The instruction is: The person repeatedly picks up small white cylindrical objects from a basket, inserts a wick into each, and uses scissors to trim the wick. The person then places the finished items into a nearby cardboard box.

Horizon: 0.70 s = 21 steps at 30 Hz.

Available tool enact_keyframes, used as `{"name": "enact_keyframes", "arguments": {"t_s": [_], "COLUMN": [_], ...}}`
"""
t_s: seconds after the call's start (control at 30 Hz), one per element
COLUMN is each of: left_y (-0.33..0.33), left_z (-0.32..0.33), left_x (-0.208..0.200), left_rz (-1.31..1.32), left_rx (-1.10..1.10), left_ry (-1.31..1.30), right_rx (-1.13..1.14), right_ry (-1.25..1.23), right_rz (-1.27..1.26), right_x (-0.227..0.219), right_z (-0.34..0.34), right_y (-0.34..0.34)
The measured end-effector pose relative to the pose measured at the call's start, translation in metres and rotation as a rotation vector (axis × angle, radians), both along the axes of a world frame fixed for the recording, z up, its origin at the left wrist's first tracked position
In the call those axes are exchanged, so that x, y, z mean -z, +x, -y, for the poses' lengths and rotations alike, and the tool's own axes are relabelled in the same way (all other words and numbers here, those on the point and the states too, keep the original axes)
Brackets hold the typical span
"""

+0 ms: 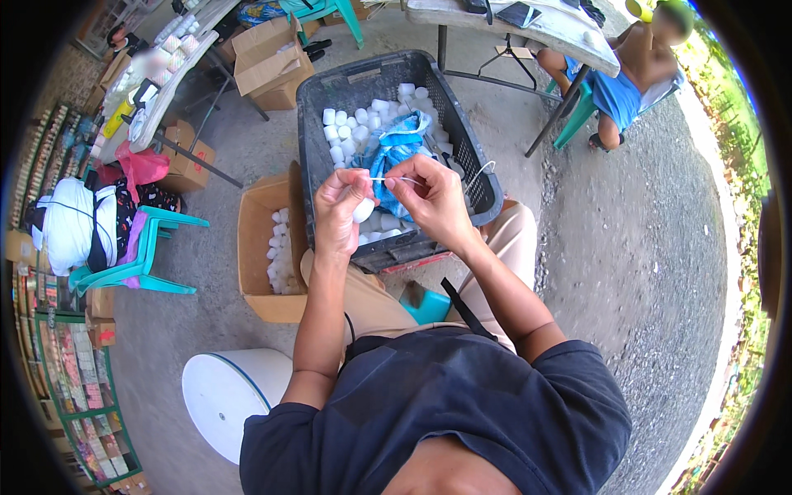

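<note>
Over a black plastic crate (pixel 459 115), my left hand (pixel 338 213) and my right hand (pixel 436 202) are close together. Both have fingertips pinched on a thin white cord (pixel 377 179), stretched short between them. A loose white end curls out beyond my right hand. One small white cylinder (pixel 363 211) rests against the lower fingers of my left hand. Beneath, the crate holds many loose white cylinders (pixel 360 132) and a crumpled blue-and-white plastic bag (pixel 399 147), partly hidden by my hands.
An open cardboard box (pixel 272 308) with more white cylinders stands left of the crate. A white round container (pixel 223 404) is by my left side. Tables (pixel 557 37) stand ahead; a person (pixel 635 74) sits at right. A green chair (pixel 142 260) bears clothes and bags.
</note>
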<state>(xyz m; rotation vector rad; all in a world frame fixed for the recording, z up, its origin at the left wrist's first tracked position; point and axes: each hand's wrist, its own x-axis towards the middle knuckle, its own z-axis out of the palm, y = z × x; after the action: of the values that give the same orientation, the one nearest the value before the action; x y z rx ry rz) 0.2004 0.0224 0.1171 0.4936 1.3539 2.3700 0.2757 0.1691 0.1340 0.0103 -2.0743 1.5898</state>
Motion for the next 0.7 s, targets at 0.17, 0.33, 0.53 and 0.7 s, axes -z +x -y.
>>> {"name": "enact_keyframes", "arguments": {"t_s": [0.17, 0.33, 0.53, 0.7], "left_y": [0.007, -0.021, -0.014, -0.009], "left_z": [-0.006, -0.001, -0.007, -0.008], "left_x": [-0.002, 0.02, 0.013, 0.008], "left_rz": [0.415, 0.968, 0.936, 0.816], "left_rx": [0.12, 0.168, 0.208, 0.161], "left_ry": [0.294, 0.793, 0.753, 0.689], "right_rx": [-0.018, -0.118, -0.039, -0.03], "right_ry": [-0.008, 0.029, 0.069, 0.105], "right_rz": [-0.069, 0.017, -0.032, -0.044], "right_x": [-0.004, -0.003, -0.006, -0.007], "right_z": [0.011, 0.011, 0.01, 0.011], "right_y": [0.005, 0.017, 0.021, 0.022]}}
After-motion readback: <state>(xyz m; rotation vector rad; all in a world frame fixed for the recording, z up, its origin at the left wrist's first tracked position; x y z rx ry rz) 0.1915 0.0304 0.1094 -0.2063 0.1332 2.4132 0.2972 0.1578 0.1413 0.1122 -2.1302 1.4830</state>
